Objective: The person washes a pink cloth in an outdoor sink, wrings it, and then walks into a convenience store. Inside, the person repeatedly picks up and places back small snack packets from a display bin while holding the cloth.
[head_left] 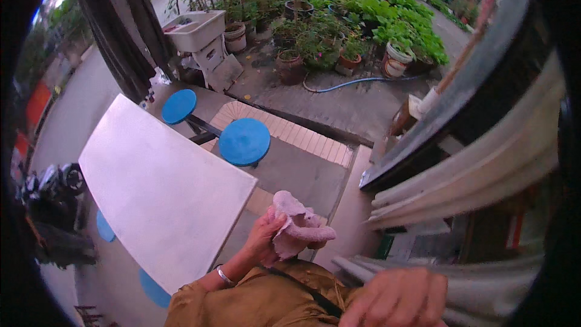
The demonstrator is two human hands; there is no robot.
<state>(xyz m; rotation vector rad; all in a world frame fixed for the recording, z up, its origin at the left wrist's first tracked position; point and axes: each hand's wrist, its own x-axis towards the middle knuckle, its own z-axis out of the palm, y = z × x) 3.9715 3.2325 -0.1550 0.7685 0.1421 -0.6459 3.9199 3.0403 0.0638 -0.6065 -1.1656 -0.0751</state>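
Note:
A crumpled pink towelling cloth (295, 231) is bunched in my left hand (265, 234), with the thumb on its near side. Some fingertips show at the cloth's far right edge. A silvery bracelet (224, 275) circles the left wrist. My right hand (399, 297) is at the lower right, close to the camera and blurred, apart from the cloth. Its fingers look curled, and whatever its palm may hold is hidden. To the left of the cloth lies a pale rectangular tabletop (168, 181), touched by neither hand.
Blue round stools (244, 141) adjoin the table on both sides. A pale curtain (476, 168) hangs at the right beside a dark-edged frame. Beyond a tiled edge (290, 129) are potted plants (349, 56), a blue hose (358, 80) and a basin (197, 32). Dark curtains hang at upper left.

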